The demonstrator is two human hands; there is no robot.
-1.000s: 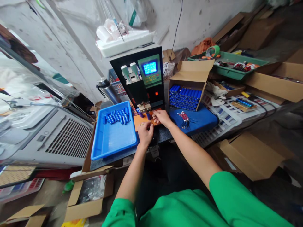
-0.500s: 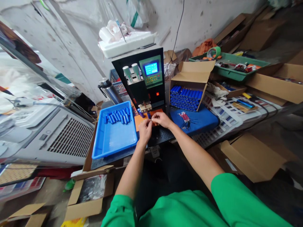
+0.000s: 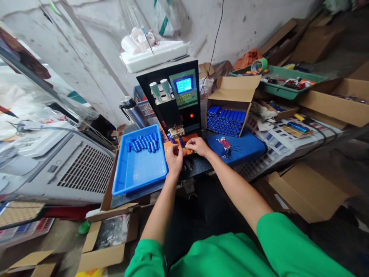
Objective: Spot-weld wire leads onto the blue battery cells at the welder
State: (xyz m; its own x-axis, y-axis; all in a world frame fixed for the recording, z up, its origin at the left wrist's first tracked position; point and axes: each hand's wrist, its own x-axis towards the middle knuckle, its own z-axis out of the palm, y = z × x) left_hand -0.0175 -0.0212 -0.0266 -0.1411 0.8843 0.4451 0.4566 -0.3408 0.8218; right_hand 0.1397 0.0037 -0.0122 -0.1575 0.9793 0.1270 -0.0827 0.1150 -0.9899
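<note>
A black machine (image 3: 170,111) with a lit blue screen stands at the centre, its metal head (image 3: 177,131) over an orange plate (image 3: 190,137). A blue cell (image 3: 181,142) is upright under the head, with another beside it to the left. My left hand (image 3: 174,158) is closed at the plate's front edge; what its fingers pinch is too small to make out. My right hand (image 3: 198,146) pinches something tiny just right of the cell. A blue tray (image 3: 138,169) holding several blue cells lies left of my left hand.
An open carton (image 3: 239,92) packed with blue cells stands right of the machine. Before it, red and black wires (image 3: 225,147) lie on a blue surface (image 3: 250,148). A steel flask (image 3: 135,110) stands behind the tray. Green bin (image 3: 291,92) at the back right.
My left hand has shifted slightly left and down, leaving a wider gap from my right hand and showing more of the upright cell. My right hand has barely moved.
</note>
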